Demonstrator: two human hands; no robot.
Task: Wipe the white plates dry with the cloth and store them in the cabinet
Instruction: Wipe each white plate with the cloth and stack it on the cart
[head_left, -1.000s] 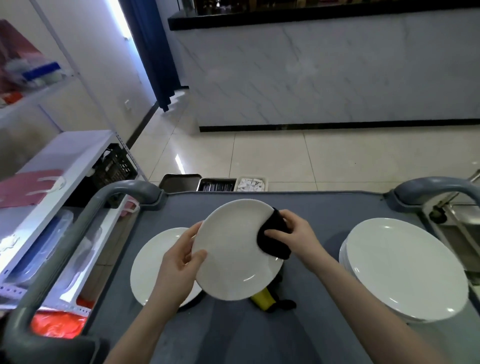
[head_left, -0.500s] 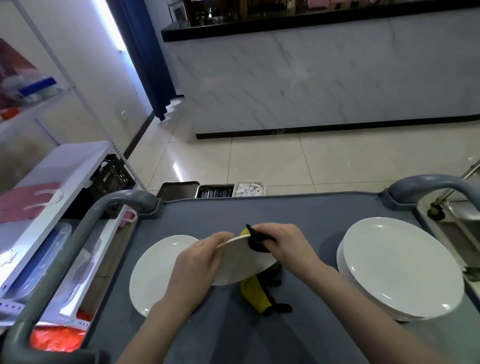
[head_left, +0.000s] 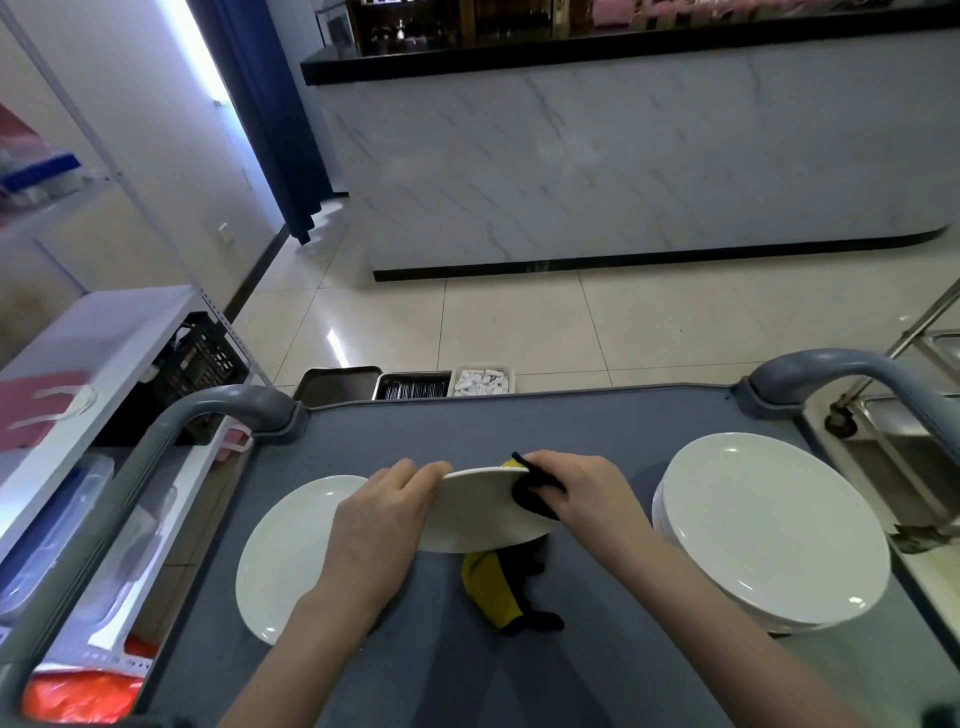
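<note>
Head view: I am watching the left hand (head_left: 384, 525) gripping the white plate (head_left: 478, 514) by its left rim above the cart (head_left: 519, 426). The right hand (head_left: 582, 499) is pinching the black cloth (head_left: 530, 499) over the right rim. A wet rim could be slipping under cloth pressure and chipping the 1 plate (head_left: 291, 545) lying beside it.

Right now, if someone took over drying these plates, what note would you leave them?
Left hand grips the left rim of a round white ceramic plate, held nearly flat above the grey cart top. Right hand pinches a black cloth over its right rim. A single white plate lies on the cart's left; a stack of white plates sits right. Stored: none visible. Left: finish wiping, dry the rest, store all; the cabinet is out of view.
</note>
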